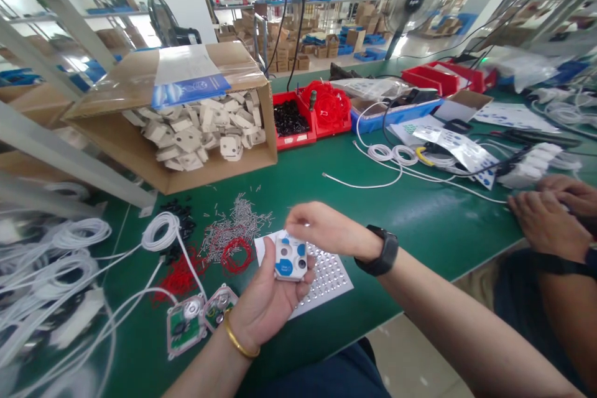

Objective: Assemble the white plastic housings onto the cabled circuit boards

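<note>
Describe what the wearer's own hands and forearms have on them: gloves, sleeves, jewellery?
Both hands are bare, no gloves. The left hand has a thin gold bangle at the wrist. The right hand has a black smartwatch with a wide black strap. No sleeves reach either forearm in view. No rings visible on the fingers.

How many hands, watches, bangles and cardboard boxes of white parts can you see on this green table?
Hands: 4 – the person's left hand holding a small white panel, the right hand above it, and a co-worker's two hands
Black watches: 1
Gold bangles: 1
Cardboard boxes of white parts: 1
Total: 7
</note>
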`<action>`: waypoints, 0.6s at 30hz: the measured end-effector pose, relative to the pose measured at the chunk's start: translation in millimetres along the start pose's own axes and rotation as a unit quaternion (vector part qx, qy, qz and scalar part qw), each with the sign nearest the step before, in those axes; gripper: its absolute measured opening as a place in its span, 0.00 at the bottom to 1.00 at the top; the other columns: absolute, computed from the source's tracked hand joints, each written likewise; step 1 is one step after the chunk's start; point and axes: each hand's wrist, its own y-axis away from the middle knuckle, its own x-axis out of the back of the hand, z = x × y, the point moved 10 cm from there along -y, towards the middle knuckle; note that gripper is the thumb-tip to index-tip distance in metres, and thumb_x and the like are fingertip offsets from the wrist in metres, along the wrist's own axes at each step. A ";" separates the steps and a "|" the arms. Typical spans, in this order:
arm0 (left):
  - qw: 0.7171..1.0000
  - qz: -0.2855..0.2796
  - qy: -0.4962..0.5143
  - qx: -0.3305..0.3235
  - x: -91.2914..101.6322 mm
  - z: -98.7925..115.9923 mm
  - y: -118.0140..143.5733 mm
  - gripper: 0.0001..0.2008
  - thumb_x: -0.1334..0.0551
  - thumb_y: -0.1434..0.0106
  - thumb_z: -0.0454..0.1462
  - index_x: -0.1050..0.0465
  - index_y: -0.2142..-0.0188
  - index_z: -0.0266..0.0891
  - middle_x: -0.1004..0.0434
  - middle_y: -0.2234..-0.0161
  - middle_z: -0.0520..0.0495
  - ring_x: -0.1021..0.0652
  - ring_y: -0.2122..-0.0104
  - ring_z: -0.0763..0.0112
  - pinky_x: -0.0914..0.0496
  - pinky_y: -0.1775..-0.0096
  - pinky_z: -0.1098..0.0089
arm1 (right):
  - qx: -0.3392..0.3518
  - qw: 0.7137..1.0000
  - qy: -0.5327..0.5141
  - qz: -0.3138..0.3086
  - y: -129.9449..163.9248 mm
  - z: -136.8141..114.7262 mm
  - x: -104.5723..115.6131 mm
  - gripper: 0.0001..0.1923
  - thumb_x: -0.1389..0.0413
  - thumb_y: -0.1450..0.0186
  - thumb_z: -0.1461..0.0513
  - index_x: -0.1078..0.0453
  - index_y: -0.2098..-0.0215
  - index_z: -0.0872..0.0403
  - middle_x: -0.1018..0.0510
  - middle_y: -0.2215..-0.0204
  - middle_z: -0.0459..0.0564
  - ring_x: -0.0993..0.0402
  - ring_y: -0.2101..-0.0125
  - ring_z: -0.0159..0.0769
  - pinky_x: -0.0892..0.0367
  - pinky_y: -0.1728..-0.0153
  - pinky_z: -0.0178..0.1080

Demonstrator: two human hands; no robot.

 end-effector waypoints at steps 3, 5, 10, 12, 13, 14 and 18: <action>1.000 -0.005 0.000 0.003 0.1 -1.2 -1.4 0.21 0.51 0.37 0.52 0.36 0.57 0.37 0.28 0.67 0.42 0.27 0.73 0.71 0.34 0.73 0.76 | -0.003 1.000 -0.001 0.005 0.2 2.9 0.1 0.07 0.49 0.41 0.69 0.31 0.74 0.59 0.27 0.76 0.45 0.34 0.75 0.28 0.43 0.75 0.30; 1.000 -0.007 0.000 0.003 0.2 -1.7 -2.0 0.21 0.51 0.37 0.52 0.36 0.57 0.37 0.28 0.67 0.42 0.27 0.73 0.71 0.34 0.73 0.76 | -0.002 1.000 -0.001 0.007 0.1 4.1 -0.3 0.07 0.49 0.41 0.69 0.31 0.74 0.59 0.26 0.75 0.46 0.34 0.75 0.28 0.42 0.75 0.31; 1.000 0.000 -0.002 0.005 1.2 -2.2 -3.3 0.21 0.50 0.37 0.52 0.36 0.57 0.37 0.29 0.67 0.42 0.27 0.73 0.71 0.34 0.73 0.76 | -0.003 1.000 -0.001 0.008 -1.0 6.9 -1.8 0.07 0.49 0.41 0.69 0.31 0.75 0.59 0.26 0.75 0.46 0.33 0.75 0.28 0.42 0.75 0.31; 1.000 0.005 -0.001 0.010 2.2 -2.7 -3.6 0.21 0.50 0.37 0.52 0.36 0.57 0.37 0.28 0.67 0.42 0.27 0.73 0.71 0.34 0.73 0.76 | -0.003 1.000 -0.001 0.004 -1.8 7.0 -2.9 0.07 0.49 0.41 0.69 0.31 0.74 0.59 0.26 0.75 0.46 0.33 0.75 0.28 0.42 0.74 0.31; 1.000 0.007 0.000 0.011 2.5 -2.8 -3.6 0.21 0.50 0.37 0.52 0.36 0.57 0.37 0.28 0.67 0.42 0.27 0.73 0.71 0.34 0.73 0.76 | -0.004 1.000 0.000 0.003 -2.1 6.9 -3.2 0.07 0.49 0.41 0.69 0.31 0.74 0.59 0.26 0.75 0.46 0.33 0.75 0.28 0.42 0.74 0.31; 1.000 0.007 0.000 0.013 2.7 -2.9 -3.5 0.21 0.50 0.37 0.52 0.36 0.57 0.37 0.29 0.67 0.42 0.27 0.73 0.71 0.34 0.73 0.76 | -0.006 1.000 0.001 0.002 -2.3 7.0 -3.3 0.07 0.49 0.41 0.69 0.31 0.74 0.59 0.26 0.75 0.46 0.33 0.74 0.28 0.42 0.74 0.31; 1.000 0.006 0.000 0.012 2.1 -2.7 -2.9 0.22 0.51 0.37 0.52 0.36 0.58 0.36 0.29 0.69 0.42 0.27 0.73 0.72 0.33 0.73 0.77 | -0.018 1.000 0.005 0.001 -2.2 7.3 -3.5 0.07 0.49 0.41 0.69 0.31 0.74 0.59 0.26 0.74 0.46 0.33 0.74 0.29 0.42 0.74 0.31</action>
